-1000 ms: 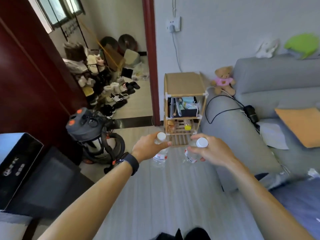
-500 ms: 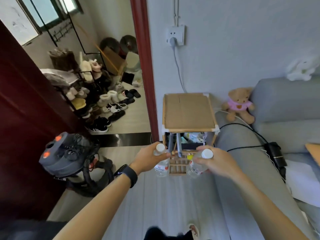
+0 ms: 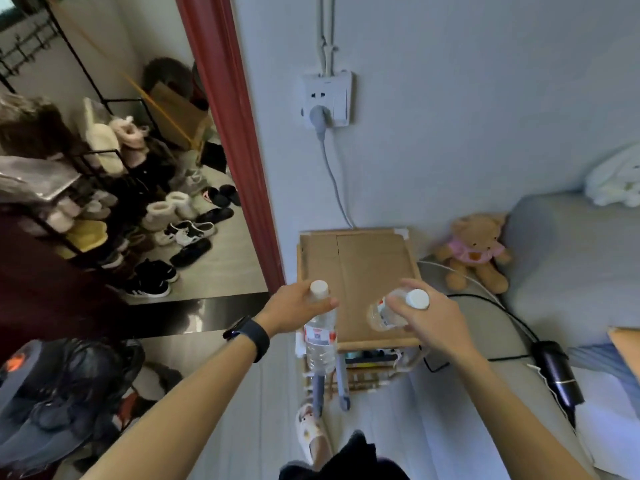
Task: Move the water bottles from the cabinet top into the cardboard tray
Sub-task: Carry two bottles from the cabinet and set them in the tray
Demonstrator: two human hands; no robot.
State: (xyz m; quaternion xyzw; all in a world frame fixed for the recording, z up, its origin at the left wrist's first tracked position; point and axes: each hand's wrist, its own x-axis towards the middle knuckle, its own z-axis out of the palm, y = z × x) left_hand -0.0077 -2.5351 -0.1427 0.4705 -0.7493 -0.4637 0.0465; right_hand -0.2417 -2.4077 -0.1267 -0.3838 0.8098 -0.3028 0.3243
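Note:
A shallow cardboard tray lies on top of a small wooden shelf against the wall, with nothing inside it. My left hand grips a clear water bottle by its neck; the bottle hangs upright at the tray's front left corner, its white cap showing above my fingers. My right hand holds a second water bottle near its white cap, tilted over the tray's front right edge.
A grey sofa stands right of the shelf, with a teddy bear and a black cable on its arm. A wall socket sits above the tray. Left is a doorway with several shoes and a shoe rack. A vacuum stands bottom left.
I have stepped closer to the shelf, so the tray looks larger. Both hands carried their bottles forward, from in front of the shelf to the tray's front edge.

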